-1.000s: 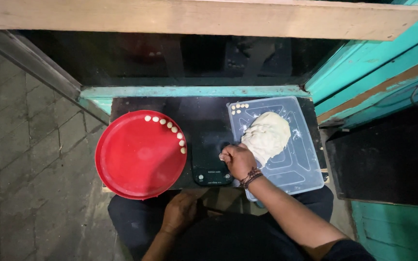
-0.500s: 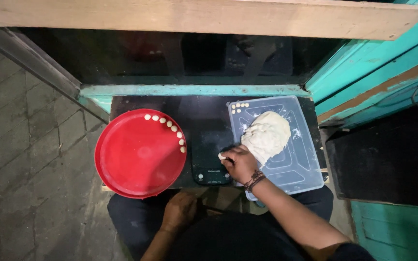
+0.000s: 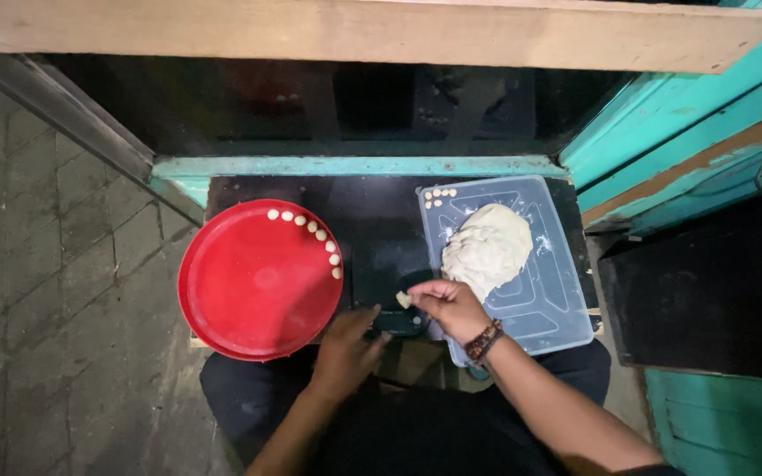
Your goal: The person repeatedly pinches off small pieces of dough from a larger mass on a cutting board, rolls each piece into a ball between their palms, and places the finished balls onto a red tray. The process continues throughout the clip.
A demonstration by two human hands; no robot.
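Observation:
My right hand [image 3: 448, 306] pinches a small piece of dough [image 3: 404, 300] over the black kitchen scale [image 3: 392, 310]. My left hand [image 3: 347, 351] is raised beside the scale's front edge, fingers spread, holding nothing. A big lump of pale dough [image 3: 487, 247] lies on a translucent plastic board [image 3: 550, 300] just right of my right hand. A round red tray [image 3: 249, 291] on the left carries a curved row of several small dough balls [image 3: 310, 227] along its far rim.
A few more small dough balls [image 3: 438, 197] sit at the board's far left corner. All rests on a dark tabletop [image 3: 372, 220] with a teal ledge [image 3: 354, 166] behind. A tiled floor lies to the left, teal wooden walls to the right.
My right hand has lifted off the scale and moved slightly right, now pinching a small dough piece. My left hand rose from my lap toward the scale's front edge.

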